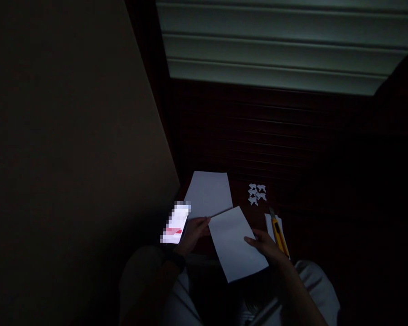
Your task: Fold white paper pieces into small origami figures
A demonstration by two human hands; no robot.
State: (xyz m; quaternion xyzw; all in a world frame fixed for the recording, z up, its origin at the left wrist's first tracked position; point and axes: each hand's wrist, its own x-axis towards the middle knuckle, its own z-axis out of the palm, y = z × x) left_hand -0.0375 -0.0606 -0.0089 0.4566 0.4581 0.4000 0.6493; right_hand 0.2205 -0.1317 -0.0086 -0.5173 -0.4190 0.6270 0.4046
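A white sheet of paper (236, 246) is held tilted above my lap, over the front of a small dark table. My left hand (196, 232) pinches its upper left corner. On the right edge, my right hand (265, 246) grips the sheet, thumb on top and fingers beneath. Behind it lies more white paper (209, 192), flat on the table; whether it is one sheet or a stack I cannot tell. Several small folded paper pieces (257, 194) sit in a cluster at the back right. Beside my right hand, a yellow box cutter (279, 235) rests on narrow white paper (268, 222).
A phone (177, 224) with a bright, pixelated screen stands left of my left hand. A plain wall (88, 136) rises close on the left. Dark slatted panelling (258, 136) with pale slats (275, 45) above is behind the table. The room is very dim.
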